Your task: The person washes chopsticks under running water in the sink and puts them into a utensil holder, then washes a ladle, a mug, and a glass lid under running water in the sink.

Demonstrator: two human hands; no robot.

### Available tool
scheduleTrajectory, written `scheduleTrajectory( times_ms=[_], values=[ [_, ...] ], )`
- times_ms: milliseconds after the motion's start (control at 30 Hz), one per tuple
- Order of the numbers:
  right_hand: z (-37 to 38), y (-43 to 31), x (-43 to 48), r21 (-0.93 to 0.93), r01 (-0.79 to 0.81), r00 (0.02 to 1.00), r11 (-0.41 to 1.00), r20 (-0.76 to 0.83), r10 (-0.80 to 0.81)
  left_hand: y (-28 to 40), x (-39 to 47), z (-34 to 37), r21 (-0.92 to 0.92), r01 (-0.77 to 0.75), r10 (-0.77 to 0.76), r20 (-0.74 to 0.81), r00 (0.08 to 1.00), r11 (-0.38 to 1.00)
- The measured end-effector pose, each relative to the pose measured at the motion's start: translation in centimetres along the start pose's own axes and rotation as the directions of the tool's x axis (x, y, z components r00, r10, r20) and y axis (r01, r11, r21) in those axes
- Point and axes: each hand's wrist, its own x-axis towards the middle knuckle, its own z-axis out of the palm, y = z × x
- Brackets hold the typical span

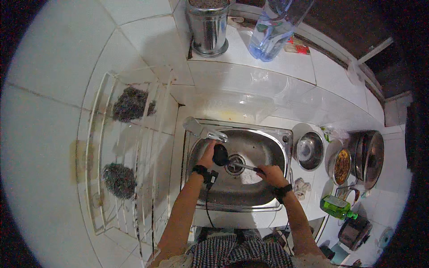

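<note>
Both my hands are over the stainless steel sink (248, 197). My left hand (209, 154) grips the rounded black head of a long-handled kitchen utensil, probably a ladle (220, 155), just below the faucet (216, 134). My right hand (274, 175) is closed round the dark end of its handle. The utensil's thin metal shaft crosses slantwise over the drain strainer (235, 165). Whether water is running from the faucet is hard to tell. My left fingers are partly hidden behind the black head.
Right of the sink stand a metal bowl (310, 150), a dish of brownish food (342, 166) and a lidded pan (373, 160). A crumpled cloth (301, 188) and a green detergent bottle (335, 207) lie nearer. At left is a white wire rack (97, 150) with steel-wool scourers (119, 181).
</note>
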Motion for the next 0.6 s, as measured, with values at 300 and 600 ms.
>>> scheduleTrajectory(
  times_ms=[300,600],
  values=[
    [-1.8,5.1,-1.7,0.564,-0.34,0.936,0.752,0.279,0.214,6.9,1.3,10.8,-0.186,0.274,-0.229,0.23,0.946,0.944],
    [0.3,6.9,1.6,0.535,-0.264,0.964,0.802,0.107,0.245,10.4,-1.4,12.3,-0.065,0.139,-0.144,-0.082,0.986,0.988]
  ],
)
